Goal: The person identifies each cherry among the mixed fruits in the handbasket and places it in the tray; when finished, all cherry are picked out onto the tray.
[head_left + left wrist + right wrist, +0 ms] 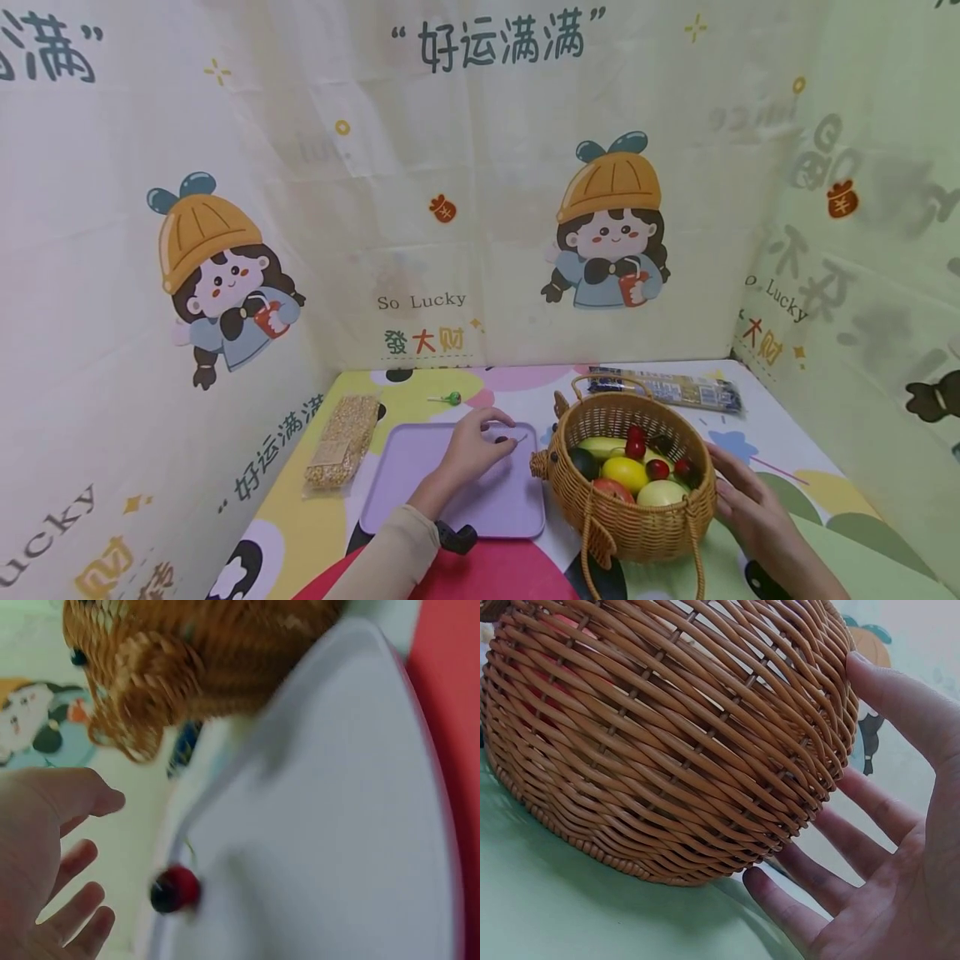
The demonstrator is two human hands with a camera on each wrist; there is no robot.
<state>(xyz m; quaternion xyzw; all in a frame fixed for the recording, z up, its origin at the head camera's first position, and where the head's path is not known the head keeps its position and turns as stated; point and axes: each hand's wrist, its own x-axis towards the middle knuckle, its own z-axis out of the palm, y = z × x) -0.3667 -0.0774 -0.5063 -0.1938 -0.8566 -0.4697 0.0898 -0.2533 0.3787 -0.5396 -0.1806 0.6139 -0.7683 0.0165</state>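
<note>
My left hand [474, 442] hovers over the lilac tray [401, 467], its fingers loosely bent around nothing. A dark red cherry [178, 889] with a thin stem lies near the tray's edge, apart from the fingertips in the left wrist view. To the right stands a round wicker basket [637, 533] with an animal snout. Inside it are a yellow lemon [626, 474], a pale green round fruit [663, 493], a dark green fruit [582, 461] and several cherries [636, 443]. My right hand [885, 847] rests spread fingertips against the basket's right side.
A clear bag of grain [345, 437] lies left of the tray. Behind the tray is a small green lollipop [453, 398]. A long packet [697, 392] lies behind the basket. Printed cloth walls [480, 250] enclose the table at the back and sides.
</note>
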